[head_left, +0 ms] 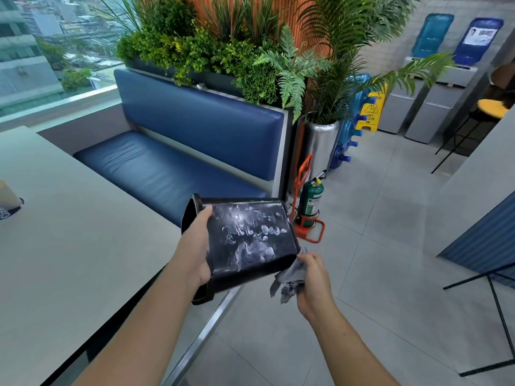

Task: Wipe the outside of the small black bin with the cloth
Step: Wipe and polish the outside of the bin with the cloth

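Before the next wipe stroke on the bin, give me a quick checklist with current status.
1. Left hand holds the bin off the table: ok.
2. Right hand grips the cloth: ok.
3. Cloth touching bin: only near its lower right corner; cannot tell.
4. Upturned side clean: not ok, white smears across it.
5. Path across that side free: ok; only the left thumb is at its edge.
6. Far sides clean: cannot tell, hidden.

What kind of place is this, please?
Probably an office pantry or break area: a blue booth bench at a table, water dispensers with bottles, and a yellow wet-floor sign.
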`<state>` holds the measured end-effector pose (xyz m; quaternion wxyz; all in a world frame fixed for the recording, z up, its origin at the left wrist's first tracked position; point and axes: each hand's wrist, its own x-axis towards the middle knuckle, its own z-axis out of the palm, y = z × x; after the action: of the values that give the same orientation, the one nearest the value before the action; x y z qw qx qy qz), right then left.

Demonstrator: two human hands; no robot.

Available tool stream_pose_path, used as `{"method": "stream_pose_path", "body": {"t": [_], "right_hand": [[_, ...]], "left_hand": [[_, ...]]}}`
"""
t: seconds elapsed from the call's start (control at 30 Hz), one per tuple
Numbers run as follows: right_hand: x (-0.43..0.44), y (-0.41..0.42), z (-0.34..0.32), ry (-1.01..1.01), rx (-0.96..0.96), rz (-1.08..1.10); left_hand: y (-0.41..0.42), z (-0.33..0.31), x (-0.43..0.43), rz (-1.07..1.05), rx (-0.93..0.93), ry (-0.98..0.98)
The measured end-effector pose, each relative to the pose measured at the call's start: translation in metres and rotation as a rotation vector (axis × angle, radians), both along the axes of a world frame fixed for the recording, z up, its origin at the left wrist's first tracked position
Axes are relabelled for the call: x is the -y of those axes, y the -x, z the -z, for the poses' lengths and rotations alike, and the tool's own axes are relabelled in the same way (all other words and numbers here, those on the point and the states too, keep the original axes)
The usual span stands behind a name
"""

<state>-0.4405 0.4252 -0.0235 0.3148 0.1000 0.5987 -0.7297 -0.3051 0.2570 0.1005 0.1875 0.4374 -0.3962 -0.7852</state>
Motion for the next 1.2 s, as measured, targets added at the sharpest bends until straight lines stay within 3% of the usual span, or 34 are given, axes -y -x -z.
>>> {"method": "stream_pose_path", "body": {"t": [0.17,0.27,0.37,0.5,0.63,0.87,0.97,1.2], "right_hand": [[-0.007,0.002,-0.006,-0.097,-0.156,-0.009],[-0.012,0.012,-0.023,-0.180,-0.302,0.100],[-0.005,0.014,-0.056,-0.153,-0.437,0.067],[0.014,0.008,-0.108,-0.197,-0.797,-0.019],[0.039,0.023,-0.137,-0.367,-1.076,-0.143],[0.075,0.028,-0.129,-0.698,-1.356,-0.294],[0.087,0.003,-0.131,-0.628,-1.453,-0.345],[0.092,-0.052,-0.136,-0.453,-1.507,-0.447]], "left_hand": [[-0.003,0.009,-0.007,-0.137,0.109,0.131],[-0.007,0.016,-0.003,-0.153,0.081,0.125],[-0.009,0.017,-0.007,-0.162,0.048,0.136],[-0.008,0.024,-0.015,-0.168,0.046,0.235],[-0.006,0.018,-0.027,-0.154,0.062,0.339],[-0.011,0.027,-0.027,-0.191,0.130,0.516],[-0.010,0.030,-0.027,-0.139,0.147,0.666],[-0.008,0.029,-0.028,-0.159,0.123,0.671]]}}
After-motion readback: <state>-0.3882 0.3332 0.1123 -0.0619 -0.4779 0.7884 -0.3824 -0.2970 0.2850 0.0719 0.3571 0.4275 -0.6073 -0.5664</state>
